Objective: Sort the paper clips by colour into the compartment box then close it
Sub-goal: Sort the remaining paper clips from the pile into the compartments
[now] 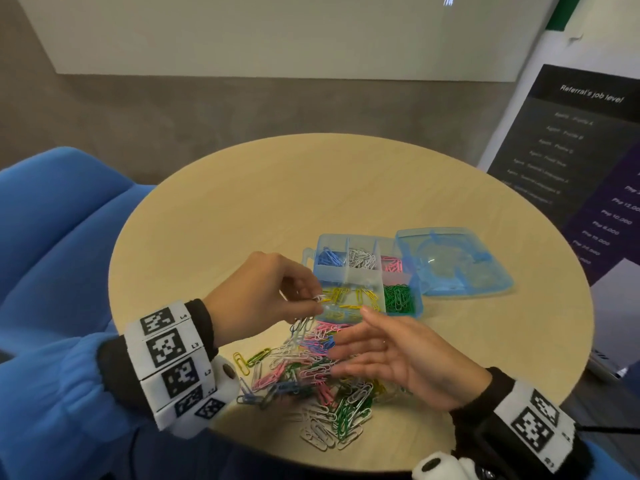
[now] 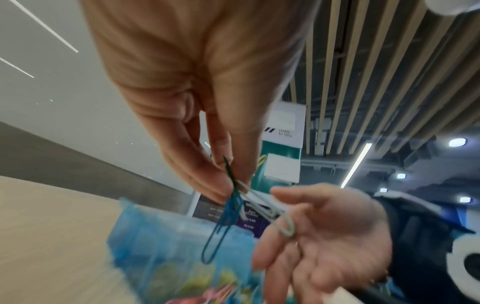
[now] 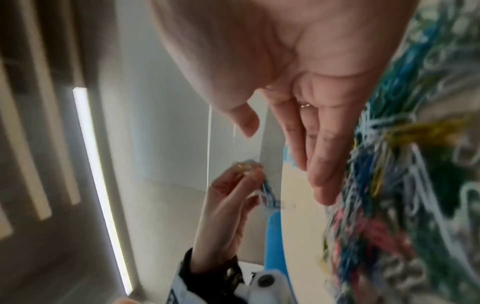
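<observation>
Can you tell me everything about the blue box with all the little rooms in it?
The compartment box is see-through light blue plastic, standing open on the round table. Dividers split it into compartments holding sorted clips: blue, white and pink at the back, yellow and green in front. Its lid lies flat to its right, swung open. The pile of mixed clips lies just in front of it. The left hand holds a few clips beside its front left corner.

The round table (image 1: 263, 188) has a matt, pale wood-grain top. The compartment box (image 1: 367, 271) and its lid (image 1: 453, 261) are glossy translucent blue plastic. The paper clips (image 1: 311, 372) look smooth, colour-coated.
</observation>
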Available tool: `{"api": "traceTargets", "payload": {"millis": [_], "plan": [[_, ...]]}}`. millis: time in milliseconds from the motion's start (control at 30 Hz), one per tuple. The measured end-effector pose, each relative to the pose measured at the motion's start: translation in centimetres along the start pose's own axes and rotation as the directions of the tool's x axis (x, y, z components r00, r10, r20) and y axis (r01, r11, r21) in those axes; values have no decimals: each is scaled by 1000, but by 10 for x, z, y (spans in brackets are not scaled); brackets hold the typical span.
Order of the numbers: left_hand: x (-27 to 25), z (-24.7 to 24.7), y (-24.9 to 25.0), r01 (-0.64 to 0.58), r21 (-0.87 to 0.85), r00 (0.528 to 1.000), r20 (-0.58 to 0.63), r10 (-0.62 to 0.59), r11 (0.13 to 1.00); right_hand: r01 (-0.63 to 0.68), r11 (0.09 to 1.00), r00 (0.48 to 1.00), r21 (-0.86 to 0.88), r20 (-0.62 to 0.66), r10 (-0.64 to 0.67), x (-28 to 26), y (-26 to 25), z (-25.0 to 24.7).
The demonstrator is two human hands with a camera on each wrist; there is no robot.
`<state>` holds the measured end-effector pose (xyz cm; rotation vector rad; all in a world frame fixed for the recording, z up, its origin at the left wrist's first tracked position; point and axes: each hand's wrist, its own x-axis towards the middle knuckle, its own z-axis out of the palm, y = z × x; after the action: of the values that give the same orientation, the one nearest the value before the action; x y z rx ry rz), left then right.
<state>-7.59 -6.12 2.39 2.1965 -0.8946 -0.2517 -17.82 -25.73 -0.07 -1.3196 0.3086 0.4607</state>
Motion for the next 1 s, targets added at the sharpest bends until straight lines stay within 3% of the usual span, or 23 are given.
{"api": "traceTargets", "payload": {"millis": [100,267,400,500,600,800,1000], "plan": [[1,-1,20,-48,-141,998,-42,42,989,-112,958,991,264,95,90,4,1,7],[0,17,41,-125,-159,990,-83,113,979,-175,831,962,529,270,31,9,2,16],[-3,33,44,-163,-164,977,-162,137,973,-107,738,980,666,195,-34,7,4,18],[-6,41,41,-181,-134,979,-119,166,974,-65,690,994,721,111,-22,7,1,16],[-9,44,40,-168,-129,981,-117,153,977,-73,639,994,766,105,-12,6,0,14],[-10,45,34,-67,-256,994,-98,43,964,-72,623,994,779,104,-14,9,8,11],[-10,42,35,-44,-371,999,-21,39,928,-64,637,997,769,75,9,9,8,10]]}}
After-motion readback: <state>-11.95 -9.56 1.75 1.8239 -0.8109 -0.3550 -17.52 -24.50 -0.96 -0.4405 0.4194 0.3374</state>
